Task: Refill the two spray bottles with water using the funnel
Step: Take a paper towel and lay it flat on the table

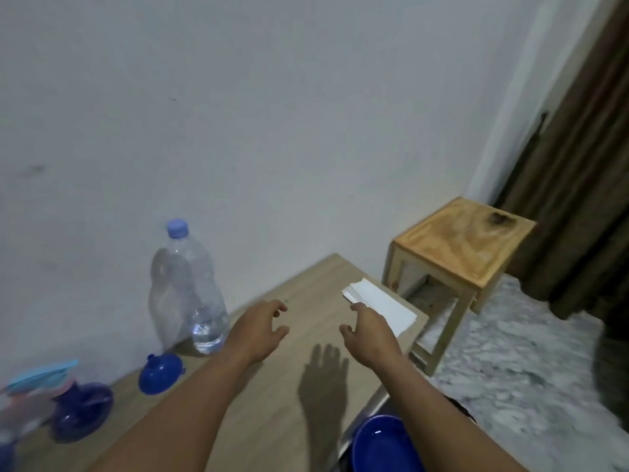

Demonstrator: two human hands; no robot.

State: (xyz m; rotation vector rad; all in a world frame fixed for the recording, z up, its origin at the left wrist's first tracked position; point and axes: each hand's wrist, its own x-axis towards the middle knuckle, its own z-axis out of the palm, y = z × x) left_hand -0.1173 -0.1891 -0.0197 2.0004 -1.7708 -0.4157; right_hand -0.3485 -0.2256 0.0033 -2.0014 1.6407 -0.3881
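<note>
- Spray bottles (81,412), blurred at 8 o'clock on the surface (316,277), trigger head apparently on.
- Water bottle (187,291), capped, at 9 o'clock by the wall (306,131), holds little; likely too little for both.
- Left hand (258,330) and right hand (369,332) hover, fingers loosely spread, empty; a careless sweep could topple it.
- Funnel (160,373) lies between bottles, at 8 o'clock.
</note>
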